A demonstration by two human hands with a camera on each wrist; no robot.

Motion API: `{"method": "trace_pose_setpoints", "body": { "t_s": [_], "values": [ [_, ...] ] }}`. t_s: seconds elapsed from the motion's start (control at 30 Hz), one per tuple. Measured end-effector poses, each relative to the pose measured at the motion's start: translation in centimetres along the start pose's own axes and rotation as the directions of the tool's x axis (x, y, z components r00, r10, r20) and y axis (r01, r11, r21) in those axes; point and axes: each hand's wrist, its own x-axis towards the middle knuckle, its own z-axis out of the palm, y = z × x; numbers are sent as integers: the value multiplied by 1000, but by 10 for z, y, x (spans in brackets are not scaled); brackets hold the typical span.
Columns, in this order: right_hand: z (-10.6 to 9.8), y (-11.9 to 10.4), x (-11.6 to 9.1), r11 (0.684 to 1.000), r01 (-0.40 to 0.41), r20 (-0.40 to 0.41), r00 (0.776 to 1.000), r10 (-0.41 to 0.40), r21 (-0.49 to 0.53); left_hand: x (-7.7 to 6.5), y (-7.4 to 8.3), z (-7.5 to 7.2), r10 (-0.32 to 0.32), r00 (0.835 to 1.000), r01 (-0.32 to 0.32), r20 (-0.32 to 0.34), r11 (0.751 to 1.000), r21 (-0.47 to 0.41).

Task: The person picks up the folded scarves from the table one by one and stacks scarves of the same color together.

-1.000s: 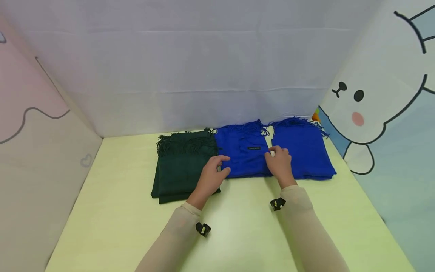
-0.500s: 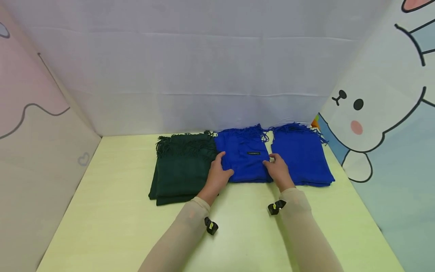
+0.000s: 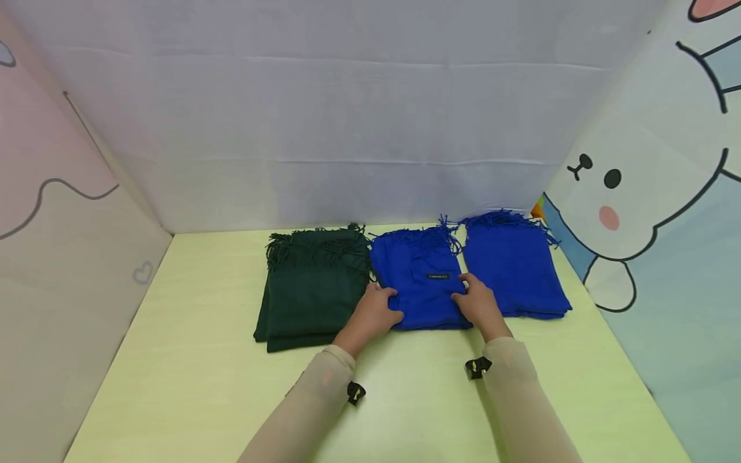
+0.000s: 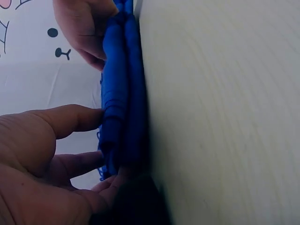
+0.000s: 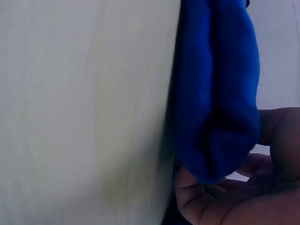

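A folded blue scarf (image 3: 425, 299) with a fringed far edge and a small dark label (image 3: 438, 276) lies flat between two other folded scarves. My left hand (image 3: 373, 312) grips its left side near the front corner, and my right hand (image 3: 482, 305) holds the right side. In the left wrist view, the thumb of my left hand (image 4: 28, 154) presses on the blue layers (image 4: 117, 84) while fingers reach low at the edge. The right wrist view has the fingers of my right hand (image 5: 243, 201) tucked around the rounded fold (image 5: 225, 79), thumb on top.
Left of the held scarf lies a folded dark green fringed scarf (image 3: 312, 299), very close to it. Another folded blue scarf (image 3: 512, 273) lies to the right. The pale table (image 3: 191, 360) meets a white cloth wall (image 3: 359, 128) behind and printed side panels (image 3: 654, 206).
Both hands have closed in on the middle blue scarf's sides. That scarf has slid toward me and slightly right, its front edge now lower in view; the other two scarves stay put.
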Motion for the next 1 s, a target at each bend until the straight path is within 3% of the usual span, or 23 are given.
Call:
{"method": "trace_pose_setpoints", "body": {
  "t_s": [0.2,0.5,0.63,0.73,0.8,0.87,0.93,1.0],
  "values": [
    [0,3,-14,999,14,27,1000,-12,-51,-7,4,3,40,999,-41,13,993,112],
    [1,6,-23,995,19,42,999,-15,-102,-17,8,-4,19,1000,-21,16,995,101],
    [-5,8,-26,994,25,15,1000,-23,-108,-15,12,-7,28,999,-20,-30,972,235],
    [-17,9,-28,997,16,-41,999,-19,-81,-10,19,-11,63,997,-45,-52,956,289],
    [-29,12,-28,998,-3,-102,995,-3,-60,-4,25,-10,107,994,-95,-34,963,251],
    [-42,17,-26,999,-30,-164,986,23,-41,4,32,-7,164,986,-165,18,976,145],
    [-55,23,-22,997,-65,-230,972,55,-34,13,38,-2,203,975,-201,87,979,-36],
    [-67,30,-16,994,-105,-281,955,92,-32,23,43,6,219,964,-175,148,949,-263]
  ]
}}
